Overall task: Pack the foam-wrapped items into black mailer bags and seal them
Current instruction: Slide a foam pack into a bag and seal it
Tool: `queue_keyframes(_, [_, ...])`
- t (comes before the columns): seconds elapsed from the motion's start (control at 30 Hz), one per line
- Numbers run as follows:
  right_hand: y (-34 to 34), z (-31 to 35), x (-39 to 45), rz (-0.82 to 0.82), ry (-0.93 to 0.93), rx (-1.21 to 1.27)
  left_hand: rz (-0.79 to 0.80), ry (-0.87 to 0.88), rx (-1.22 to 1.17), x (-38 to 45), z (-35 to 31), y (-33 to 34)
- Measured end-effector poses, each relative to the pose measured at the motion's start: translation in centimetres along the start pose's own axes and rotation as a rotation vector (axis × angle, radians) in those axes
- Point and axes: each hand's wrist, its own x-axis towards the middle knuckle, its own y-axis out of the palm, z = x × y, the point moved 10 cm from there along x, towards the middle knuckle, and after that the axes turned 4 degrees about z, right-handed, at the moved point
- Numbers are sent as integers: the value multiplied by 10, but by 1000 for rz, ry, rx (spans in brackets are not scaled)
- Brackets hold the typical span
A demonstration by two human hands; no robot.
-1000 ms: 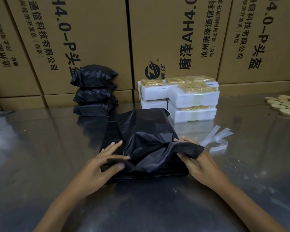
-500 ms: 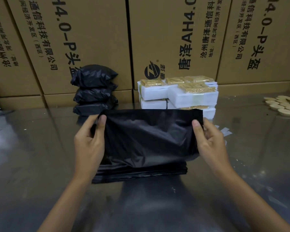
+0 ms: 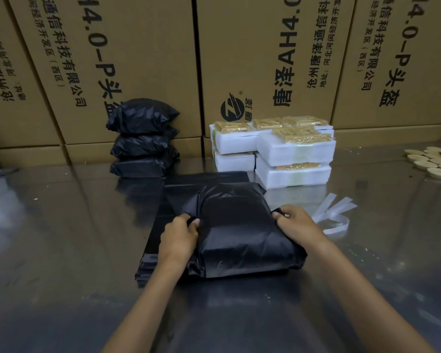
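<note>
A filled black mailer bag (image 3: 242, 233) lies in front of me on a pile of flat empty black bags (image 3: 158, 225). My left hand (image 3: 178, 235) pinches the bag's left edge, and my right hand (image 3: 299, 225) pinches its right edge; the flap is folded down over the bulging contents. Behind it stand several white foam-wrapped items (image 3: 294, 151) with tan contents on top, stacked two high. Three sealed black bags (image 3: 143, 138) are piled at the back left.
The shiny metal table (image 3: 61, 238) ends at a wall of large cardboard boxes (image 3: 143, 59). Peeled white adhesive strips (image 3: 334, 212) lie right of my right hand. Pale oval pieces (image 3: 435, 161) sit at the far right edge.
Half a second ago both hands held the bag's flap raised and stretched wide; now the flap is folded down over the packed item, with both hands lower and gripping the bag's side edges.
</note>
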Motion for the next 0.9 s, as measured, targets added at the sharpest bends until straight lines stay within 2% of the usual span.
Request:
queue_keyframes(0.17, [5,-2,-2,28,12,30,-111,90,254,-12,-10,-1])
queue_keyframes(0.23, [1,-1,-4,21,22,-41,-104,121,222,-15,-10,-2])
queue_keyframes(0.3, [-14,11,-8,-75,-7,-220,-63,110,17,-12,-1,-6])
queue_keyframes(0.37, [-37,40,-20,-290,-136,-366,-19,60,-312,-7,13,-11])
queue_keyframes(0.43, [-48,79,-36,-466,-355,-344,0,-4,-561,-9,23,-14])
queue_keyframes(0.47, [-48,99,-42,-490,-460,-270,-24,-6,-621,-11,26,-17])
queue_keyframes(0.53, [-31,134,-42,-363,-596,-62,-113,43,-657,-13,28,-29])
queue_keyframes(0.63, [17,176,-34,-66,-657,154,-225,185,-669,-21,15,-48])
queue_keyframes(0.8, [103,191,-25,335,-654,-26,-395,433,-561,-40,-10,-73])
queue_keyframes(0.9, [120,177,-24,411,-665,-111,-420,451,-547,-42,-10,-75])
